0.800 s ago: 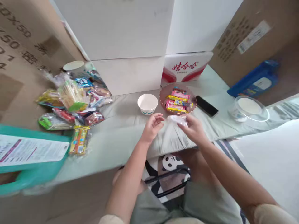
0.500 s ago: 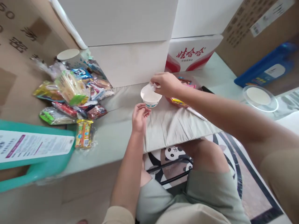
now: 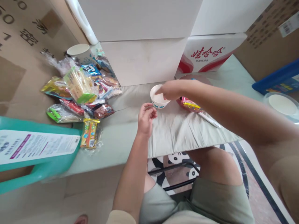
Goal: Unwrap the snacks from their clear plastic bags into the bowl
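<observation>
A small white paper bowl [image 3: 159, 104] with a blue-green pattern near its base stands upright on the cloth-covered table. My right hand [image 3: 173, 89] is over its right rim, index finger stretched into the mouth; the other fingers are partly hidden, and I see nothing held. At the bowl's front left, my left hand [image 3: 146, 119] has loosely bent fingers with nothing visible in them. Its fingertips are close to the bowl wall; I cannot tell whether they touch. Partly behind my right forearm, a round container [image 3: 195, 109] holds brightly wrapped snacks [image 3: 187, 102].
Left lies a pile of packaged snacks [image 3: 80, 85] beside a paper tub [image 3: 79, 51]. A teal jug [image 3: 46, 165] stands front left. White cartons [image 3: 144, 62] line the back. A white stick-like object [image 3: 209, 119], a blue bottle [image 3: 275, 81] and a clear lidded tub [image 3: 282, 104] are right.
My right hand has gone from pinching a bit of clear plastic at the bowl's rim to pointing a finger into the bowl; the plastic no longer shows. The view has shifted; my left hand stays beside the bowl.
</observation>
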Demonstrator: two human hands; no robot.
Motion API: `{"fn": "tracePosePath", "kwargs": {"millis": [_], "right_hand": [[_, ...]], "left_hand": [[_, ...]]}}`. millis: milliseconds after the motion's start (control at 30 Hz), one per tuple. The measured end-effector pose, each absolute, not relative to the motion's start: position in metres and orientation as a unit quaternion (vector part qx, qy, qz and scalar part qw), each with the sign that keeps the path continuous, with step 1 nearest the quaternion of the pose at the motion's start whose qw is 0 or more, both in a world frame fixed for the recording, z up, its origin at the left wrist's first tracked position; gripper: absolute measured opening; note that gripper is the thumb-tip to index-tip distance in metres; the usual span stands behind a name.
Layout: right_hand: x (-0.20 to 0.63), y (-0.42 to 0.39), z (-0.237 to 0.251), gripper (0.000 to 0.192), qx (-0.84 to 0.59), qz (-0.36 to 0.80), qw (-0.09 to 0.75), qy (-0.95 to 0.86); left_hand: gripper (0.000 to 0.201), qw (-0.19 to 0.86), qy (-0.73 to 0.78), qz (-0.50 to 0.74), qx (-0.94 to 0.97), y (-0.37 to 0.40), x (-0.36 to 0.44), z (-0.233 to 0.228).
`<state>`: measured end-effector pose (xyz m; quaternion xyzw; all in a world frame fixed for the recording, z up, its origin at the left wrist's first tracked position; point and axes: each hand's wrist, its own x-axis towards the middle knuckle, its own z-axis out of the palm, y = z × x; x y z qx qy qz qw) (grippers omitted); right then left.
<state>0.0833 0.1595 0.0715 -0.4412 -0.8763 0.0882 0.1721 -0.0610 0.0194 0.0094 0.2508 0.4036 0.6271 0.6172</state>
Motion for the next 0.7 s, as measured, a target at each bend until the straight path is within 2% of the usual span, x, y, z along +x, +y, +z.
{"fn": "tracePosePath", "kwargs": {"millis": [67,100,167,233,300,467,600,700], "right_hand": [[0.104,0.136,0.101,0.024,-0.432,0.092,0.111,-0.890],[0.119,0.120,0.114,0.028,-0.438,0.086,0.128,-0.886],[0.155,0.084,0.126,0.029,-0.474,0.086,0.217,-0.849],[0.197,0.049,0.114,0.026,-0.537,0.080,0.301,-0.784],[0.235,0.021,0.085,0.028,-0.582,0.074,0.340,-0.735],[0.281,-0.008,0.018,0.038,-0.661,0.175,0.332,-0.650],[0.278,-0.001,0.007,0.045,-0.632,0.293,0.331,-0.637],[0.272,-0.001,0.009,0.042,-0.608,0.322,0.337,-0.643]], "left_hand": [[0.023,0.608,0.412,0.625,0.265,0.021,-0.059,0.009],[0.026,0.602,0.420,0.622,0.274,0.022,-0.058,0.008],[0.033,0.587,0.444,0.610,0.293,0.024,-0.055,0.007],[0.038,0.568,0.475,0.598,0.306,0.027,-0.051,0.005],[0.038,0.543,0.503,0.600,0.304,0.029,-0.046,0.002],[0.043,0.491,0.551,0.593,0.324,0.039,-0.032,-0.006],[0.041,0.516,0.530,0.577,0.346,0.049,-0.021,-0.013],[0.044,0.545,0.506,0.572,0.345,0.050,-0.014,-0.016]]}}
